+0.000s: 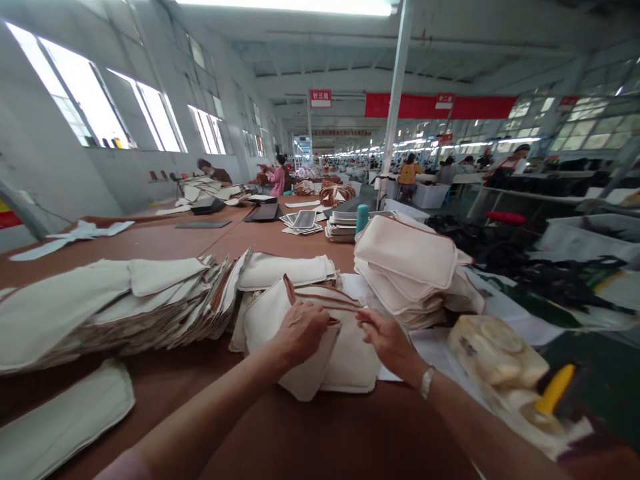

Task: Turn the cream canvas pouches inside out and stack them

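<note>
Near the middle of the brown table, cream fabric panels [353, 357] with brown edging lie between my hands. My left hand [305, 328] is closed on the upper edge of one panel, which hangs down below its fingers. Across from it, my right hand [383, 337] pinches the brown-edged top of a panel at its right end. More cream panels [285, 270] lean just behind my hands. A long row of stacked panels [165, 307] spreads to the left, and a taller pile of panels [405, 260] rises to the right.
A yellowed plastic container [497, 350] and a yellow handle [556, 389] sit at the right. A teal bottle [362, 219] stands behind the right pile. A single panel [75, 417] lies front left. Co-workers sit farther back near a white post [397, 93].
</note>
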`<state>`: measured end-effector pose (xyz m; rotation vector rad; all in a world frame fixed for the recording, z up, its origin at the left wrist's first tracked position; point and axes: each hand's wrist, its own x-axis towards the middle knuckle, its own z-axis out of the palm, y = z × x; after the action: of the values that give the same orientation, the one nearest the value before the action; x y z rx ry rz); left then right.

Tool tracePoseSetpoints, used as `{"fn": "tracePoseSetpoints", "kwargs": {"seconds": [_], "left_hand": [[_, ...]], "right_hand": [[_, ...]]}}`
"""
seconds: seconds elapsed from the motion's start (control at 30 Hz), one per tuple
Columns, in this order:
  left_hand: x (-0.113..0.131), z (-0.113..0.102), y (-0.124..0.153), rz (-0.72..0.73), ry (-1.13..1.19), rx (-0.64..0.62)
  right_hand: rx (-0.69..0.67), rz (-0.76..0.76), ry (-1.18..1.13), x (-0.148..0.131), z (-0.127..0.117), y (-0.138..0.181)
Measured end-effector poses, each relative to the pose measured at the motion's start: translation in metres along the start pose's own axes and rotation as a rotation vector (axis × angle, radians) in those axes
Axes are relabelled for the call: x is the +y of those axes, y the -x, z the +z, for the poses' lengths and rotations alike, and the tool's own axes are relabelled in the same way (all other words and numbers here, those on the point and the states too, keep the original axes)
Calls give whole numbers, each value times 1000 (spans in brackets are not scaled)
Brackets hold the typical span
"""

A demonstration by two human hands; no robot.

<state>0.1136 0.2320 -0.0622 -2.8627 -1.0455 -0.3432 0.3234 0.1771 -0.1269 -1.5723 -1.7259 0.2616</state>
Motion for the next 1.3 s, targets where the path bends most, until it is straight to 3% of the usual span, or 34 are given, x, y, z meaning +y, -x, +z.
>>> {"fn": "tracePoseSetpoints", "kwargs": {"seconds": [0.07, 0.17, 0.23, 0.3, 0.4, 0.5, 0.6, 0.73, 0.87, 0.97, 1.13, 1.3], "left_hand": [[6, -19, 29, 24, -2, -35], [19, -60, 80, 80, 110, -76], [31, -91, 112, 131, 334, -39], [43, -117, 137, 72, 545, 4], [58, -138, 160, -81, 833, -98], [66, -137, 172, -153, 1007, -193], [75, -135, 177, -115, 953, -157], [86, -145, 180, -4, 981, -183], [86, -147, 182, -153, 1317, -242], [82, -140, 186, -278, 1523, -306], [84, -124, 191, -399, 1577, -324], [90, -116, 188, -427, 1650, -343]], "right_hand": [[-84, -21, -70, -8, 35, 5], [-134, -23, -123, -15, 60, 5], [-152, -11, -154, -20, 63, 5], [-188, -6, -202, -30, 57, 8], [-257, -37, -311, -62, 33, 22], [-368, -123, -460, -111, -4, 53], [-541, -186, -805, -157, -37, 92], [-494, -232, -969, -188, -63, 118], [-480, -330, -935, -194, -70, 120], [-521, -285, -821, -190, -70, 126], [-497, -317, -507, -179, -68, 142], [-521, -320, -382, -180, -71, 148]]}}
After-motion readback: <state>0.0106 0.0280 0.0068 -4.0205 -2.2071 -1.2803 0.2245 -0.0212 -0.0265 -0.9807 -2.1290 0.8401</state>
